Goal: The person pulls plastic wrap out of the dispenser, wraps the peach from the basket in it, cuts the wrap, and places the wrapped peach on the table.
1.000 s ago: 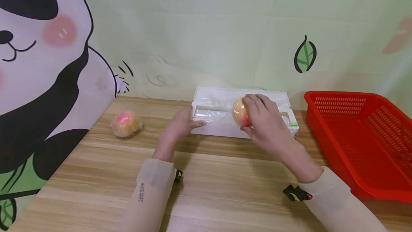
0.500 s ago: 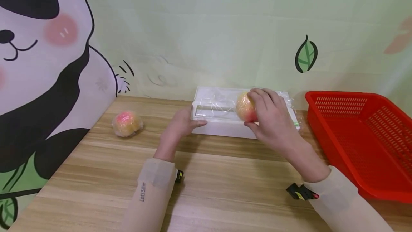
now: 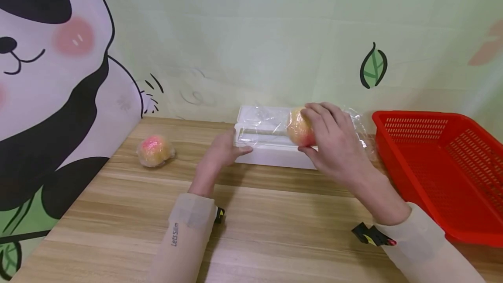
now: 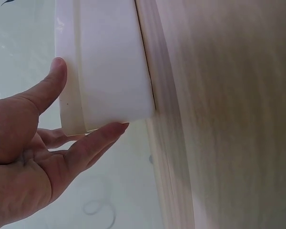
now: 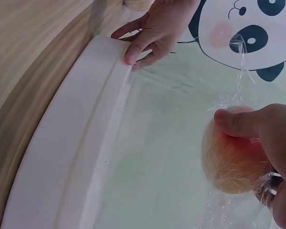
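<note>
My right hand (image 3: 335, 143) grips a yellow-pink peach (image 3: 300, 128) above a long white cling film dispenser (image 3: 275, 157). Clear cling film (image 3: 267, 119) clings around the peach and trails off on both sides. At the dispenser's left end is my left hand (image 3: 220, 150), its thumb over the top edge and its fingers against the end, as the left wrist view shows on the dispenser (image 4: 109, 62). The dispenser's lid stands open at the back. In the right wrist view, thumb and fingers hold the peach (image 5: 233, 152) from one side.
A second film-wrapped peach (image 3: 154, 151) lies on the wooden table (image 3: 251, 230) at the left. The red plastic basket (image 3: 416, 187) stands close to the dispenser's right end. Behind the table rises a pale green wall covering (image 3: 275, 56) with a panda print.
My right hand has moved the peach slightly right and up, away from the dispenser's front. More film now spreads out to the right of that hand. My left hand stays at the dispenser's end.
</note>
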`<action>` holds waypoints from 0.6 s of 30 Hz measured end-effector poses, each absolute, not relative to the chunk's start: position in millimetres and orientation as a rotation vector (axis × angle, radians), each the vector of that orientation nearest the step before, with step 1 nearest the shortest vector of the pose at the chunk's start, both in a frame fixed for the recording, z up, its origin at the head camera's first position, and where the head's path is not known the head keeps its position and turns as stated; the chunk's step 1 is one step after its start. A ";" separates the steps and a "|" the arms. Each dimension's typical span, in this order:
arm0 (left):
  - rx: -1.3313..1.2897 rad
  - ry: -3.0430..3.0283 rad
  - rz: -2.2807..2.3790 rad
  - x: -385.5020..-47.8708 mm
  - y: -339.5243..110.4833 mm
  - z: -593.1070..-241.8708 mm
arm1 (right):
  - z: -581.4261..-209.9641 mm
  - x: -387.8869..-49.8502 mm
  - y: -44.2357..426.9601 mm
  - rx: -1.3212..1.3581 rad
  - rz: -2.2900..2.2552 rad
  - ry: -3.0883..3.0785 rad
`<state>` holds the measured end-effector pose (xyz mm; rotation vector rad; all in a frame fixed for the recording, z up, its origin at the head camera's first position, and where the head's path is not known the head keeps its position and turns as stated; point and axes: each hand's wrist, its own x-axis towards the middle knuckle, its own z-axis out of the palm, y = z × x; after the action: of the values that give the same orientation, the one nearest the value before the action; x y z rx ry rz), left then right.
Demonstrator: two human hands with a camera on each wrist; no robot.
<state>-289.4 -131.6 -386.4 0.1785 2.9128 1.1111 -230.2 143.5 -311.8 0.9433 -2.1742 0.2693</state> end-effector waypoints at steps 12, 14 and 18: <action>0.200 2.920 1.140 -284.6 -134.6 -385.4 | -297.1 -210.4 140.0 0.993 0.213 -2.156; 0.232 2.926 1.150 -284.7 -135.8 -385.7 | -295.5 -206.9 139.9 1.001 0.210 -2.156; 0.274 2.939 1.126 -286.2 -135.4 -386.5 | -296.1 -198.4 141.8 1.013 0.228 -2.165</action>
<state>-286.2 -135.4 -386.5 0.2740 2.9385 1.1262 -198.4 141.8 -296.1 1.0129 -2.1647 0.2275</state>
